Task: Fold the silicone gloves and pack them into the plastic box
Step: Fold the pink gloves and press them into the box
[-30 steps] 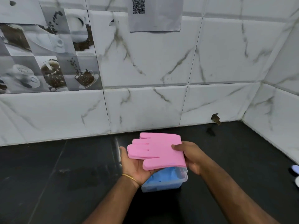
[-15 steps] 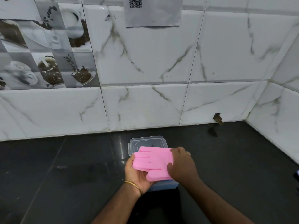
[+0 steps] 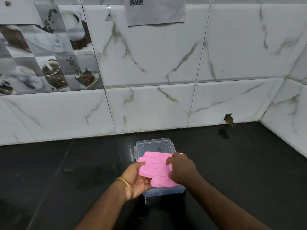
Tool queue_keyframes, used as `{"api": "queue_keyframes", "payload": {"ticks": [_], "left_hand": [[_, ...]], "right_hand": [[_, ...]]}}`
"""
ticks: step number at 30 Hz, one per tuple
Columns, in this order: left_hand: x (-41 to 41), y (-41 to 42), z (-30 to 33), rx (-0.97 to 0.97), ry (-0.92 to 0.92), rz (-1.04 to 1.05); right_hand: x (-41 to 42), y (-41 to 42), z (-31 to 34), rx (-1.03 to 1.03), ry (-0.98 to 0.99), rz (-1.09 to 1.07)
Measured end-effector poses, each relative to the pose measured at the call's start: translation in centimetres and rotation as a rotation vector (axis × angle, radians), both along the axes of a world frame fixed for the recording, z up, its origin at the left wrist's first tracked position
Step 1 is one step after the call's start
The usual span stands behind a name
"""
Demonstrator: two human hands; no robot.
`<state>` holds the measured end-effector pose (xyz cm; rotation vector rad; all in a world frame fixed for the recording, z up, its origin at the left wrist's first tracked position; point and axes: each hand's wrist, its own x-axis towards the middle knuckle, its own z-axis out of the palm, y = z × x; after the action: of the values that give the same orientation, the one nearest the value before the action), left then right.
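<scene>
Two hands at work over a small clear plastic box [image 3: 163,192] on a black bench [image 3: 66,180], seen from a head-worn camera looking down. Folded pink silicone gloves [image 3: 155,170], glove fingers pointing left, held just above the box opening and covering most of it. Left hand [image 3: 136,180], palm up with a gold bangle [image 3: 123,181] at the wrist, cupped under the near-left edge of the gloves, thumb laid over the pink fingertips. Right hand [image 3: 181,168], ring on one finger, spread flat on top of the right half of the gloves, pressing down. Neither hand closed into a fist; both clamped lightly on the pink stack, one below and one above.

Something blue dimly visible through the front wall of the box, too hidden to identify. Clear lid [image 3: 154,146] lying flat on the bench just behind the box, touching or nearly touching its far edge. White marble-patterned tile wall [image 3: 149,105] behind, with coffee-themed tiles [image 3: 46,52] at upper left and a paper sheet with a QR code [image 3: 156,10] at top.

Judged progress: folding apparently finished, packing mid-way. Pink gloves not yet seated inside, resting at rim level and overhanging the left side. Likely remaining: tucking the overhanging glove fingers in, pushing the stack below the rim, withdrawing the left hand. Lid off; closing not named in the task.
</scene>
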<state>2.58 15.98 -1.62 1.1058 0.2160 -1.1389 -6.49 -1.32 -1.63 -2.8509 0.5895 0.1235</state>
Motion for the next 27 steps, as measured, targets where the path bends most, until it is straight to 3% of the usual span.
{"api": "queue_keyframes", "payload": {"ticks": [2, 4, 7, 8, 10, 13, 16, 21, 27], "left_hand": [[0.9, 1.9, 1.2, 0.203, -0.125, -0.21], [1.8, 3.4, 3.3, 0.485, -0.367, -0.45], [3.2, 3.1, 5.3, 0.894, -1.133, -0.55], [3.3, 2.2, 5.8, 0.909, -1.362, -0.528], [2.4, -0.5, 6.1, 0.782, -1.571, -0.632], [0.9, -4.1, 4.4, 0.757, -1.596, -0.963], [1.2, -5.7, 2.6, 0.865, -1.571, -1.117], [1.5, -6.7, 0.6, 0.968, -1.563, -1.227], [1.6, -6.9, -1.3, 0.918, -1.491, -1.199]], "right_hand": [[0.2, 0.0, -0.1, -0.021, 0.001, 0.018], [0.3, -0.1, -0.1, -0.042, -0.004, 0.03], [0.5, -0.1, -0.2, -0.076, 0.0, 0.038], [0.6, -0.1, -0.1, -0.084, 0.01, 0.043], [0.8, -0.2, 0.1, -0.094, 0.03, 0.052], [0.9, -0.3, 0.3, -0.133, 0.05, 0.077], [1.1, -0.4, 0.2, -0.16, 0.09, 0.109], [1.3, -0.3, -0.7, -0.173, 0.16, 0.156], [1.4, 0.4, -1.6, -0.211, 0.145, 0.149]]}}
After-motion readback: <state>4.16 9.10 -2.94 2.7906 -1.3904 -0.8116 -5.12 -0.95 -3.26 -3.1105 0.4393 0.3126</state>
